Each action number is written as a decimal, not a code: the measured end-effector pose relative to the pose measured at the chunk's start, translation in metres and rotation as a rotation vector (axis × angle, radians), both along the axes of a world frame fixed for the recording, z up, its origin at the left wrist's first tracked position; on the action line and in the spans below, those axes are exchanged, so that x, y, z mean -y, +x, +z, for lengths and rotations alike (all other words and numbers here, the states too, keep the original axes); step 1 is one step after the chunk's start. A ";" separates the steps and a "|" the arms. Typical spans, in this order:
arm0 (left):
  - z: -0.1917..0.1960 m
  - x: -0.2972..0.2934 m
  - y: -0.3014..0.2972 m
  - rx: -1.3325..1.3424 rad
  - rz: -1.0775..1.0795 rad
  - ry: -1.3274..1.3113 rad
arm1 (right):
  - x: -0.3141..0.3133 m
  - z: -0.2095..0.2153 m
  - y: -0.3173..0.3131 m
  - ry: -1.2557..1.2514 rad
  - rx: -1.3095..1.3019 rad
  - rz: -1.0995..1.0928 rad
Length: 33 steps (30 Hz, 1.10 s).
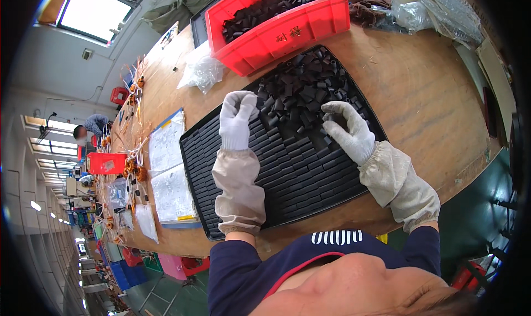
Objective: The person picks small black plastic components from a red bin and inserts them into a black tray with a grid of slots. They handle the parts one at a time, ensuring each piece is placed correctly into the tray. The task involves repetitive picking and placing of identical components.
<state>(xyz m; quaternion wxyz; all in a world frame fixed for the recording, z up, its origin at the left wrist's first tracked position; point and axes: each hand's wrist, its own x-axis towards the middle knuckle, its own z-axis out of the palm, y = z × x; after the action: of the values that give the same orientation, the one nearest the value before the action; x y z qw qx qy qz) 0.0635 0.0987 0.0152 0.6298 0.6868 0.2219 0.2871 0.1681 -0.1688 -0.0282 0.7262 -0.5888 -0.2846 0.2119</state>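
Wooden bench [420, 95], gloved hands [237, 119] spread over tray [193, 166]

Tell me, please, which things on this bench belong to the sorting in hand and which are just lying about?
In hand: left hand, right hand, black tray, loose black blocks, neat rows of blocks.

Lying about: red bin, clear plastic bag, paper sheets, copper wire coils.

Long wooden bench [420, 95] carries it all: a black tray [193, 166] of small dark blocks at the near edge, a red bin [276, 37] touching its far side, a crumpled clear bag [200, 71], paper sheets [168, 172] beside the tray, and possibly wire coils [135, 169] farther left.
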 end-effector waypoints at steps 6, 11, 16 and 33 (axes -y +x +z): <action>0.011 0.088 -0.034 -0.137 -0.341 -0.628 | 0.001 0.019 -0.001 0.029 0.846 -0.042; -0.015 0.108 -0.060 -0.124 -0.443 -0.779 | -0.003 0.013 -0.004 0.051 0.949 0.107; -0.008 0.112 -0.066 -0.197 -0.486 -0.538 | 0.000 0.020 -0.007 -0.048 0.832 0.096; -0.016 0.104 -0.069 -0.264 -0.454 -0.517 | -0.001 0.012 -0.012 -0.125 0.687 0.194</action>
<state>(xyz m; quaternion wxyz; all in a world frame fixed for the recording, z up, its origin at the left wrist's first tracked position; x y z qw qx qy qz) -0.0058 -0.0050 -0.0011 0.7961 0.5680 0.2083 -0.0168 0.1563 -0.1679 -0.0163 0.5274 -0.6394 -0.5528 0.0867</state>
